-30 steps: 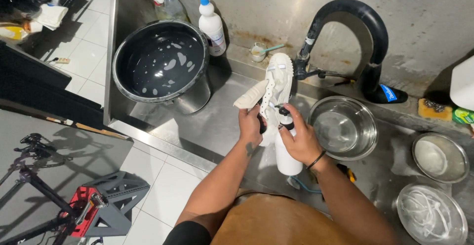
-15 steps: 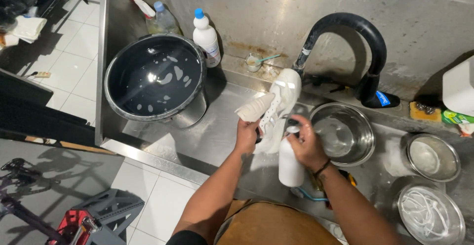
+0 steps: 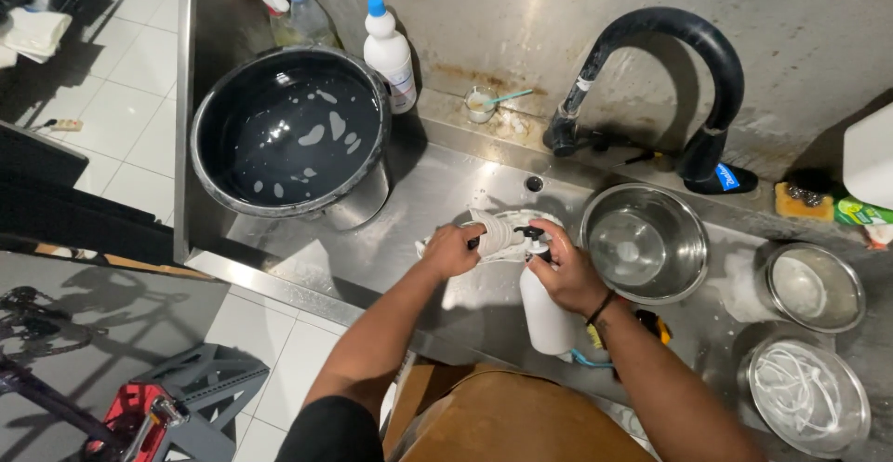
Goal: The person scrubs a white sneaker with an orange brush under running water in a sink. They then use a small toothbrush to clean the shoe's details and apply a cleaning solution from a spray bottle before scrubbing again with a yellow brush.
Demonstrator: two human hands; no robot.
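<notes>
The left hand (image 3: 453,250) should hold the white shoe (image 3: 498,235) tight while the right hand (image 3: 567,271), fingers wrapped around the white spray bottle (image 3: 544,308), aims close.

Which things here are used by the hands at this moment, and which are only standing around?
In use:
left hand holding white shoe
right hand on white pump bottle

Standing around:
large dark pot
steel bowl
blue-capped bottle
black faucet

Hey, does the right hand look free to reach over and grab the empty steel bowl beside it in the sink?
Probably not as it stands: the right hand is closed on the white spray bottle. The steel bowl sits close beside it with nothing between them.
</notes>
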